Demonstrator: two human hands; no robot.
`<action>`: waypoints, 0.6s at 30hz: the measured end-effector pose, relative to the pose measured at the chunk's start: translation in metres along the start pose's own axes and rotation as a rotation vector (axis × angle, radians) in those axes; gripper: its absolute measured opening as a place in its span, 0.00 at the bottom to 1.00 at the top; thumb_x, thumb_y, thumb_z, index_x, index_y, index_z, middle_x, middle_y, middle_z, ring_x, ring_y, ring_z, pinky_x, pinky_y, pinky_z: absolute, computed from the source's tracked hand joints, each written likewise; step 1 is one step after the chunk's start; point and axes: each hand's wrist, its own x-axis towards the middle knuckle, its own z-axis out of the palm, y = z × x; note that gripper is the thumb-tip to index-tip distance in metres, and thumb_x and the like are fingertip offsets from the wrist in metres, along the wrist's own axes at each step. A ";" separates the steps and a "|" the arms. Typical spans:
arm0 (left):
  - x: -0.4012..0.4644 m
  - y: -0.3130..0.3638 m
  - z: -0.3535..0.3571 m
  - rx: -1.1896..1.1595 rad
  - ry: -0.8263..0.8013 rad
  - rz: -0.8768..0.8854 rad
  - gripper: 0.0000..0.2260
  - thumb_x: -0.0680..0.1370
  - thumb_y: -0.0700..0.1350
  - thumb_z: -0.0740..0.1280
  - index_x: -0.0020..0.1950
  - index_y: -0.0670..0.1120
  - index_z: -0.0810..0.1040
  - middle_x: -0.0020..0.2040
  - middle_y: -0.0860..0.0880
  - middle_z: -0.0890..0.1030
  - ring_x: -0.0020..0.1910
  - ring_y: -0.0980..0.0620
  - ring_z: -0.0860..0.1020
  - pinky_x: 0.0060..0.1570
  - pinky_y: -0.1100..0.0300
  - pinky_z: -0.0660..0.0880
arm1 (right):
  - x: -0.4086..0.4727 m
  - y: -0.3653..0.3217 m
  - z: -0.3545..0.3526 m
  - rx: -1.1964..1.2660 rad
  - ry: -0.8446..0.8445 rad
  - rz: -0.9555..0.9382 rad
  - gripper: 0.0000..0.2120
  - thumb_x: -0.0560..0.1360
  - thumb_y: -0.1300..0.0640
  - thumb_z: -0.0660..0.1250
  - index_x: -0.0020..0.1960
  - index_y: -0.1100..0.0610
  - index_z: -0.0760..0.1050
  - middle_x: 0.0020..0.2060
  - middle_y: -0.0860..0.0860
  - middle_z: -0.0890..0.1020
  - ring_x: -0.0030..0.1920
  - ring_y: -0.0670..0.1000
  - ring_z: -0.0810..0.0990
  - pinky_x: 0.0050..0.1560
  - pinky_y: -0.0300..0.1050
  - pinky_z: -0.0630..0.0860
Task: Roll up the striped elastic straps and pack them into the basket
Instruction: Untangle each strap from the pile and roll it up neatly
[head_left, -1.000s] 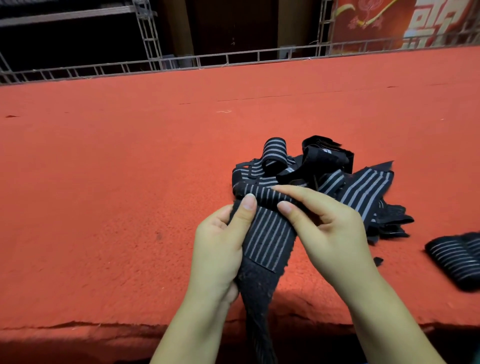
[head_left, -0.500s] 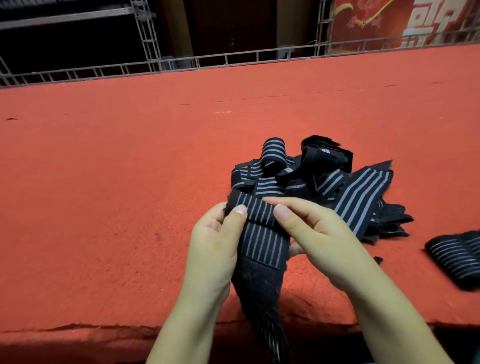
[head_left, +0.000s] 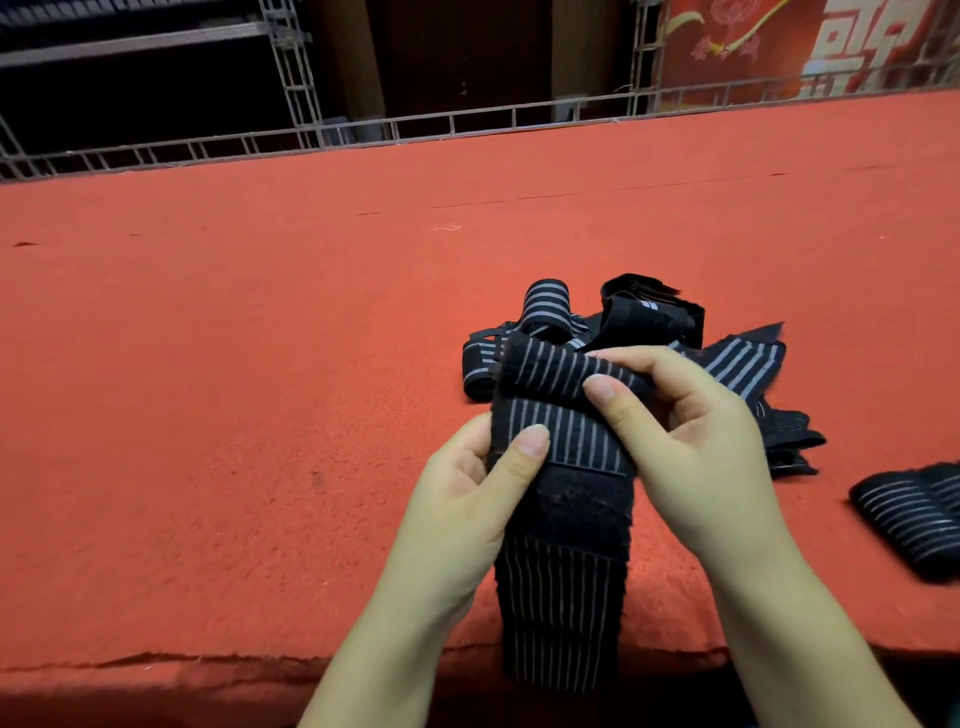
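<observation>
We hold one striped elastic strap (head_left: 563, 441) above the near edge of the red felt table (head_left: 208, 415). Our left hand (head_left: 467, 499) pinches its left edge, thumb on the striped face and fingers curled behind. Our right hand (head_left: 691, 447) grips the rolled top end, thumb pressing the front and fingers wrapped over the roll. Below both thumbs the strap hangs down past the table edge. Just beyond our fingertips lies a tangled pile of straps (head_left: 649, 332). Well to the right of our right hand rests a rolled strap (head_left: 914, 514). We see no basket.
</observation>
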 end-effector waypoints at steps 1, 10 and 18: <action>0.000 0.000 0.001 0.009 0.014 0.005 0.11 0.76 0.48 0.68 0.54 0.42 0.81 0.51 0.42 0.85 0.50 0.49 0.83 0.48 0.59 0.79 | -0.001 0.000 0.000 -0.030 0.007 -0.018 0.06 0.72 0.52 0.68 0.48 0.46 0.80 0.45 0.40 0.84 0.49 0.41 0.81 0.50 0.34 0.75; -0.003 0.002 0.004 0.025 0.061 0.033 0.14 0.75 0.49 0.62 0.51 0.40 0.80 0.44 0.45 0.85 0.42 0.53 0.82 0.40 0.63 0.77 | -0.006 0.006 0.005 -0.184 0.044 -0.151 0.09 0.71 0.55 0.70 0.51 0.52 0.82 0.47 0.41 0.84 0.51 0.39 0.81 0.51 0.30 0.73; -0.002 0.007 0.007 -0.010 0.160 0.045 0.18 0.74 0.55 0.59 0.41 0.45 0.83 0.37 0.49 0.85 0.34 0.57 0.81 0.33 0.67 0.75 | -0.009 0.005 0.005 -0.203 -0.050 -0.276 0.13 0.70 0.58 0.72 0.54 0.52 0.82 0.48 0.42 0.82 0.52 0.39 0.79 0.53 0.29 0.71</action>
